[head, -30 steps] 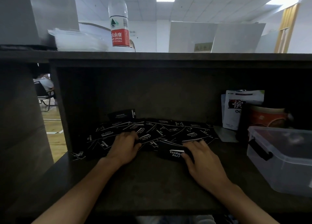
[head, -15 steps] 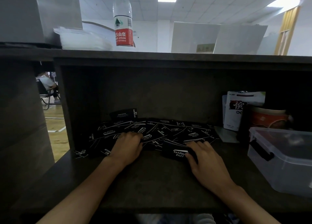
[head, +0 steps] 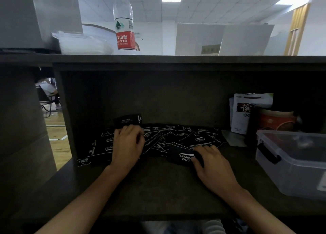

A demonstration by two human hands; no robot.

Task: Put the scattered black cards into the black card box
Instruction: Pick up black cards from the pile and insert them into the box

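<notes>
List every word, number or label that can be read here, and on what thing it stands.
"SPRING" and "550ml": red label of the water bottle, under Chinese characters.
"CAMPING CLUB": black card box.
One large Chinese character: white pouch.
Script logo on the black cards: too blurred to read.

black cards (head: 178, 136) with white lettering, red-labelled bottle (head: 124, 22)

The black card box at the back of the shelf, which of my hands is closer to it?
Left. Your left hand has its fingertips right at the black card box; your right hand sits well off to its right, nearer you.
</notes>
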